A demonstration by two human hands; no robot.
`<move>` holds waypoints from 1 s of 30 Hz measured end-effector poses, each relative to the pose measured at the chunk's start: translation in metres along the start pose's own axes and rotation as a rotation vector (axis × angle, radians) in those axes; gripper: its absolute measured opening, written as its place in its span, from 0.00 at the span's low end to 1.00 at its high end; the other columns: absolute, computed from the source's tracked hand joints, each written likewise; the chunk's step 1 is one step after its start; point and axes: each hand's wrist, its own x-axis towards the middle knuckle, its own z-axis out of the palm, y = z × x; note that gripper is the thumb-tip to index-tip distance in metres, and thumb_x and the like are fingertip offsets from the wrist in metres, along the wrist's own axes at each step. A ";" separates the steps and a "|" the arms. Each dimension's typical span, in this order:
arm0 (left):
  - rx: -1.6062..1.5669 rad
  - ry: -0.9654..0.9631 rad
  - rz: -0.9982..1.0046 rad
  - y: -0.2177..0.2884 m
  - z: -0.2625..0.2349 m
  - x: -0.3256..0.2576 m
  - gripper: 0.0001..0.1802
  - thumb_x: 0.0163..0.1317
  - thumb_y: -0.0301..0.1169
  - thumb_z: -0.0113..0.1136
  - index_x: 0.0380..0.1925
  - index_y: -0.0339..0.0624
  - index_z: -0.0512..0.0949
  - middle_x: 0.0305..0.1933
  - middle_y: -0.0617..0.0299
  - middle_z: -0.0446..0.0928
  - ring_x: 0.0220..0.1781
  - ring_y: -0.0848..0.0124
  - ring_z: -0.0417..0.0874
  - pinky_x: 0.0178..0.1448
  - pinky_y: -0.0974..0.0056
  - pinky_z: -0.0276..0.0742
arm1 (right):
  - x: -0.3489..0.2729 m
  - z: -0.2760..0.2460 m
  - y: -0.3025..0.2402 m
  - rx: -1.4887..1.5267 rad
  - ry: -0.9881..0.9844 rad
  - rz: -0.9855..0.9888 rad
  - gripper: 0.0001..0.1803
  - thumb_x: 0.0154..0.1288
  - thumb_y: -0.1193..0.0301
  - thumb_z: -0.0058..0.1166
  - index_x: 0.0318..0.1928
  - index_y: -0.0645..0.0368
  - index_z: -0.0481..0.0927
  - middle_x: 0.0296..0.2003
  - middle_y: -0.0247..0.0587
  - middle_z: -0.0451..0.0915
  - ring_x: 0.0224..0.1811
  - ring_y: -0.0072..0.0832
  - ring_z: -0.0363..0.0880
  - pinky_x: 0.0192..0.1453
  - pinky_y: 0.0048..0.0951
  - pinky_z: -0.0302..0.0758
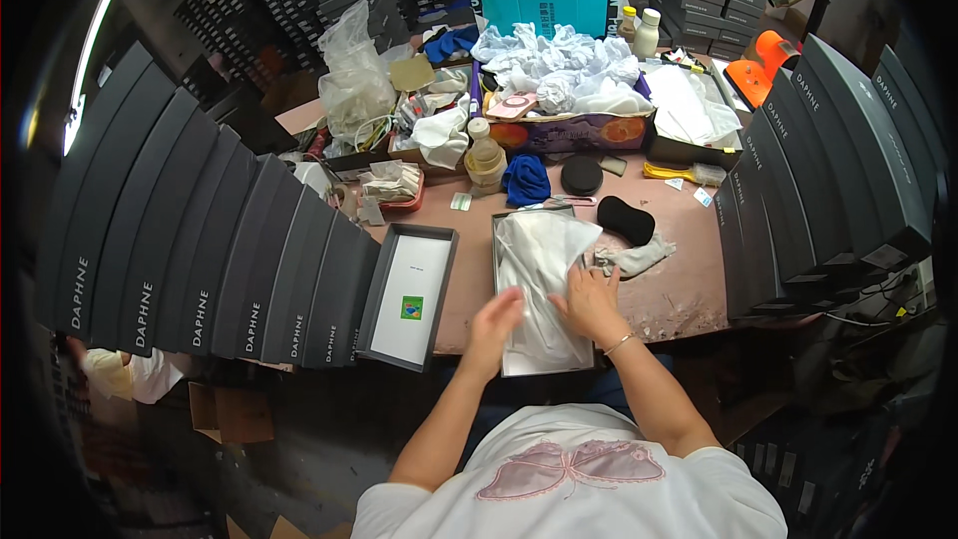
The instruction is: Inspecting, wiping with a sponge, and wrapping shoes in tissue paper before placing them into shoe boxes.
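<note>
In front of me on the table stands a shoe box [496,258] with white tissue paper [539,269] spread over its contents, which are hidden. My left hand [496,324] is over the box's left side by the paper, its slightly blurred fingers loosely bent and holding nothing I can see. My right hand [593,305] rests at the paper's right edge with fingers spread, their tips near a crumpled greyish cloth [639,258]. Left of the box lies a dark grey lid [446,284], white inside, with a small green square sticker [411,307].
Rows of dark grey shoe boxes [210,240] line the left, and more boxes [798,160] stand at the right. Beyond lie a black pad [626,221], a round black tin [582,176], a blue cloth [527,180], a bottle [485,162] and a carton of crumpled paper [559,65].
</note>
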 end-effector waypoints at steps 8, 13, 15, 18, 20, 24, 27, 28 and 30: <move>1.138 0.362 0.418 -0.009 -0.081 -0.019 0.28 0.55 0.34 0.66 0.53 0.32 0.71 0.54 0.41 0.71 0.59 0.46 0.69 0.63 0.52 0.66 | 0.055 0.023 -0.003 -0.203 0.108 -0.212 0.27 0.62 0.67 0.47 0.63 0.55 0.67 0.35 0.50 0.81 0.41 0.41 0.81 0.67 0.64 0.50; 1.218 -0.074 0.690 0.012 -0.020 -0.002 0.25 0.48 0.24 0.61 0.50 0.37 0.75 0.59 0.48 0.68 0.66 0.51 0.63 0.68 0.48 0.59 | 0.065 -0.005 -0.005 -0.119 -0.019 -0.233 0.24 0.58 0.71 0.47 0.58 0.55 0.72 0.31 0.47 0.80 0.35 0.41 0.81 0.63 0.63 0.55; 1.376 -0.243 0.759 0.011 0.003 0.012 0.25 0.46 0.24 0.60 0.49 0.37 0.75 0.60 0.49 0.66 0.69 0.52 0.60 0.70 0.43 0.55 | 0.060 0.002 -0.001 -0.178 0.166 -0.285 0.19 0.59 0.70 0.46 0.52 0.56 0.75 0.31 0.46 0.80 0.37 0.40 0.81 0.63 0.64 0.54; 1.502 -0.411 0.639 -0.012 0.013 0.043 0.21 0.45 0.25 0.59 0.45 0.37 0.76 0.60 0.50 0.65 0.70 0.54 0.58 0.70 0.36 0.51 | 0.054 0.027 0.002 -0.272 0.204 -0.314 0.17 0.59 0.69 0.47 0.50 0.56 0.76 0.32 0.45 0.80 0.39 0.40 0.80 0.65 0.65 0.51; 1.515 -0.434 0.591 -0.005 0.016 0.043 0.19 0.45 0.25 0.59 0.41 0.37 0.77 0.56 0.50 0.69 0.67 0.55 0.62 0.68 0.36 0.53 | 0.057 0.025 -0.003 -0.280 0.210 -0.312 0.17 0.59 0.69 0.47 0.50 0.56 0.76 0.33 0.45 0.79 0.41 0.39 0.79 0.67 0.65 0.47; 1.275 -0.311 0.678 -0.009 0.006 0.028 0.20 0.46 0.25 0.60 0.44 0.36 0.77 0.53 0.49 0.71 0.62 0.54 0.67 0.67 0.44 0.59 | 0.060 0.032 -0.006 -0.221 0.182 -0.297 0.19 0.60 0.70 0.48 0.53 0.53 0.76 0.40 0.44 0.77 0.47 0.37 0.76 0.69 0.65 0.45; 1.041 0.169 0.729 -0.002 -0.019 0.011 0.23 0.51 0.25 0.61 0.50 0.35 0.73 0.54 0.48 0.70 0.60 0.50 0.70 0.65 0.53 0.64 | 0.059 0.027 0.001 -0.096 0.136 -0.275 0.20 0.60 0.70 0.49 0.54 0.52 0.75 0.47 0.44 0.75 0.53 0.37 0.73 0.69 0.65 0.46; 1.132 0.371 0.654 0.005 -0.033 0.003 0.26 0.53 0.27 0.62 0.54 0.34 0.70 0.55 0.45 0.69 0.60 0.48 0.69 0.64 0.52 0.65 | 0.057 0.020 0.000 -0.030 0.140 -0.271 0.20 0.60 0.70 0.50 0.55 0.52 0.75 0.49 0.44 0.75 0.55 0.37 0.72 0.69 0.65 0.46; 1.236 0.639 0.403 -0.017 -0.091 -0.007 0.31 0.54 0.37 0.67 0.54 0.32 0.68 0.54 0.41 0.69 0.59 0.47 0.70 0.62 0.51 0.67 | 0.040 0.003 -0.002 0.118 0.354 -0.333 0.20 0.60 0.71 0.53 0.54 0.54 0.75 0.53 0.46 0.73 0.58 0.38 0.70 0.69 0.60 0.49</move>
